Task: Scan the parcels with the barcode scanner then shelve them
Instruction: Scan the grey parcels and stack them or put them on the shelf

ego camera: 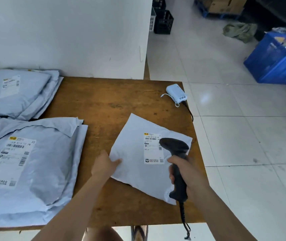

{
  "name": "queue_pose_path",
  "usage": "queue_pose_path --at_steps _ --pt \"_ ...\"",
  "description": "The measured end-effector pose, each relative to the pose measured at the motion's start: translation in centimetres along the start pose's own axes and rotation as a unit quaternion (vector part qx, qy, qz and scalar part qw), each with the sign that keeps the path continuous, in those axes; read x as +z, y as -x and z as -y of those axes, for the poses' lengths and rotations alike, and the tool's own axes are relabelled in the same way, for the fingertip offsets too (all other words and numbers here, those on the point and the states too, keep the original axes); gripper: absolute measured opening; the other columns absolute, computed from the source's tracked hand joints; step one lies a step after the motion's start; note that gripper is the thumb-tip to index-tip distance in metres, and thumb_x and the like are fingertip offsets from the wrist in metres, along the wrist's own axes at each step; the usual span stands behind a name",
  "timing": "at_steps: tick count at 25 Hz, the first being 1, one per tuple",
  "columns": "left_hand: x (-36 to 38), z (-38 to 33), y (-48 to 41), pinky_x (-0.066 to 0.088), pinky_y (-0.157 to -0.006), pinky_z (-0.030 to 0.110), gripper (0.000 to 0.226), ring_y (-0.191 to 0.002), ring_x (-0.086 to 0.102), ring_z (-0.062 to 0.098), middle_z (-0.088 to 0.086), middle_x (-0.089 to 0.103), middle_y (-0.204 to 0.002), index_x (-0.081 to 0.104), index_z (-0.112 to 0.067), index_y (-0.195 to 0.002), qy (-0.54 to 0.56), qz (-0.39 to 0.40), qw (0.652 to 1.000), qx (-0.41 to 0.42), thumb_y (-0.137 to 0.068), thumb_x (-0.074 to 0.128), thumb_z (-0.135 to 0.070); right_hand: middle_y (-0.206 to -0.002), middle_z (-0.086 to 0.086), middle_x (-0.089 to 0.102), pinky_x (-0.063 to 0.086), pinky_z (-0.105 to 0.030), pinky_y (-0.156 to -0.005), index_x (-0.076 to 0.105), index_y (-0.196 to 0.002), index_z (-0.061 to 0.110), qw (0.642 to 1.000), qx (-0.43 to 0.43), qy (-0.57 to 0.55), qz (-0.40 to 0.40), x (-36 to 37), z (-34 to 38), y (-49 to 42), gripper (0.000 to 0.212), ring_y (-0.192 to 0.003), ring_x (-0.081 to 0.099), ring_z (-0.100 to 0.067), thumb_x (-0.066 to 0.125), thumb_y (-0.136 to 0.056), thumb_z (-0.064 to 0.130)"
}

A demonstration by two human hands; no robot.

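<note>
A pale blue-grey parcel (pixel 135 150) lies tilted on the right part of the wooden table (pixel 104 101), its white shipping label (pixel 151 148) facing up. My left hand (pixel 105 163) grips the parcel's left edge, thumb on top. My right hand (pixel 187 174) holds a black barcode scanner (pixel 175 153) by its handle, with the head just over the label's right side. The scanner's coiled cable (pixel 184 218) hangs off the table's front edge. A stack of similar parcels (pixel 29 164) rests at the near left, and another stack (pixel 15 91) at the far left.
A small white device (pixel 176 93) with a cord sits at the table's far right corner. A white wall stands behind the table. On the tiled floor to the right are blue crates (pixel 277 61), black crates (pixel 163 21), cardboard boxes and a green bag (pixel 239 31).
</note>
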State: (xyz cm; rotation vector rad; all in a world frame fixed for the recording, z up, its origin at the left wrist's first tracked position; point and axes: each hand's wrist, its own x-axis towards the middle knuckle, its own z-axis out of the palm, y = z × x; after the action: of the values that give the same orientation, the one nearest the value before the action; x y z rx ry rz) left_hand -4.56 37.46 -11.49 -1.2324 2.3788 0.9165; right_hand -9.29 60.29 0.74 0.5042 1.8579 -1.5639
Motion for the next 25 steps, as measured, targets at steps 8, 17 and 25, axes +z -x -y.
queue_pose_path --at_steps 8,17,25 --pt "1.3 2.4 0.7 0.043 -0.056 0.026 0.020 -0.062 0.051 0.013 0.001 0.055 -0.067 0.055 -0.012 -0.073 0.067 0.034 0.996 0.048 -0.081 0.067 -0.026 -0.056 -0.010 0.055 0.043 -0.026 -0.046 0.060 -0.097 0.002 0.999 0.002 0.043 0.020 2.0 -0.8 -2.2 0.018 -0.041 0.047 -0.018 0.062 -0.083 0.013" --pt "1.0 2.2 1.0 0.041 -0.056 0.023 0.021 -0.067 0.053 0.013 -0.002 0.054 -0.070 0.052 -0.018 -0.073 0.042 0.027 0.998 0.029 -0.081 0.067 -0.031 -0.057 -0.009 0.055 0.044 -0.024 -0.044 0.059 -0.093 0.003 0.996 -0.008 0.084 0.027 2.7 -0.8 -2.8 0.014 -0.040 0.047 -0.017 0.060 -0.083 0.012" --pt "-1.3 1.8 3.5 0.040 -0.051 0.023 0.018 -0.059 0.050 0.012 -0.001 0.052 -0.063 0.052 -0.014 -0.067 0.080 -0.015 0.995 0.062 -0.083 0.059 -0.018 -0.057 -0.011 0.055 0.043 -0.024 -0.045 0.060 -0.095 0.002 0.997 -0.012 0.066 0.035 2.0 -0.5 -2.2 0.016 -0.040 0.047 -0.017 0.062 -0.083 0.012"
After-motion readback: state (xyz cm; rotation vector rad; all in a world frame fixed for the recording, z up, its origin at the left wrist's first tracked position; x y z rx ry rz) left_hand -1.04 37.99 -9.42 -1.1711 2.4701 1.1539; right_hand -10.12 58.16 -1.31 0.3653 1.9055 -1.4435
